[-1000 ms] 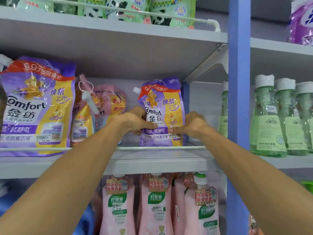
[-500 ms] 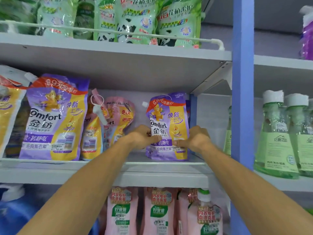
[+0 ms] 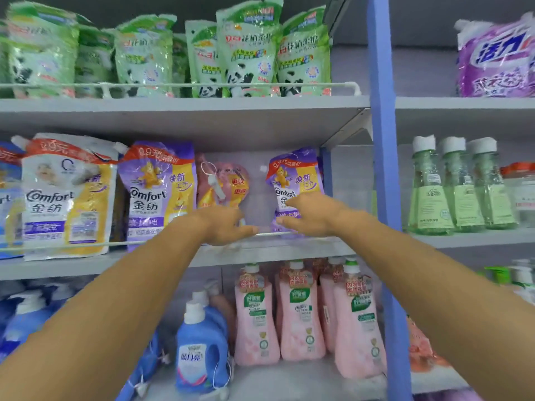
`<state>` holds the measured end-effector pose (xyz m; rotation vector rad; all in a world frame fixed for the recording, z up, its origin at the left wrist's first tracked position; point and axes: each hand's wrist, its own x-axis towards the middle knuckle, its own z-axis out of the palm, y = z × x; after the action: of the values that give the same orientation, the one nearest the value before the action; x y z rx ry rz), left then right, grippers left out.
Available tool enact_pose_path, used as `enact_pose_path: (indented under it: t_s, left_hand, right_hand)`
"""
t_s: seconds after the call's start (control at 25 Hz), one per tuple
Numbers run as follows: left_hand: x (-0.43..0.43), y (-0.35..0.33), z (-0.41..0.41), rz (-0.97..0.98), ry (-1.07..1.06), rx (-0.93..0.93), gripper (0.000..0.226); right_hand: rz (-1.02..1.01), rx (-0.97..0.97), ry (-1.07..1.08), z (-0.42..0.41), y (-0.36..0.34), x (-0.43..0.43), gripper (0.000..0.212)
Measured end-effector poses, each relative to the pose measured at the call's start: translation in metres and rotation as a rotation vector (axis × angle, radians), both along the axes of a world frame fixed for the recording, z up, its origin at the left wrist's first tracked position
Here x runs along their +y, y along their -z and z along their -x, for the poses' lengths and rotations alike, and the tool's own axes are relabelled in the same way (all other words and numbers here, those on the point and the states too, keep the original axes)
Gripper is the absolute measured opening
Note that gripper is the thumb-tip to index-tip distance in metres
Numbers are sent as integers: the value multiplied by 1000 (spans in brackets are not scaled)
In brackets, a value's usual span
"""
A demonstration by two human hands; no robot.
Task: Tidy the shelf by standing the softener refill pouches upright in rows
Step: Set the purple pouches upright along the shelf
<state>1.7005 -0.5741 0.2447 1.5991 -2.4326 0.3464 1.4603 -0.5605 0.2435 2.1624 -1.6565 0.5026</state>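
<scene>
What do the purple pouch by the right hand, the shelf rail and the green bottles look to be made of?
Purple pouch: soft glossy plastic film, judging by its creases and sheen. Shelf rail: thin white rod, probably coated metal or plastic; unclear. Green bottles: clear rigid plastic, possibly glass, with see-through tinted bodies and white caps.

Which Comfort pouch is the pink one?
The pink pouch at the back of the middle shelf, just above the left hand. It leans, with a white tag hanging; the neighbours are purple and stand upright.

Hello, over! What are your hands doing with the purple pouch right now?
Left hand open, off the pouch. Right hand open against the purple pouch. Pouch upright at shelf's right end. Pink pouch slumped behind, gap between.
</scene>
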Motion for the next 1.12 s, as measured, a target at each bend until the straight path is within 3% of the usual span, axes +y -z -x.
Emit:
enact_pose_path:
  t_s: [0.16, 0.4, 0.72, 0.92, 1.12]
  left_hand:
    - [39, 2, -84, -10, -45, 32, 82]
    - [50, 5, -172, -45, -160, 60, 91]
    - [-3, -13, -205, 4, -213, 147, 47]
    - [-42, -16, -203, 38, -177, 249, 47]
    - [-67, -6, -212, 33, -78, 354, 45]
  right_hand:
    - [0, 17, -37, -83, -1, 28, 71]
    - [-27, -28, -150, -172, 7, 24, 67]
    - [-48, -129, -179, -194, -3, -42, 53]
    - [56, -236, -196, -200, -9, -79, 44]
    - [142, -349, -123, -220, -7, -93, 48]
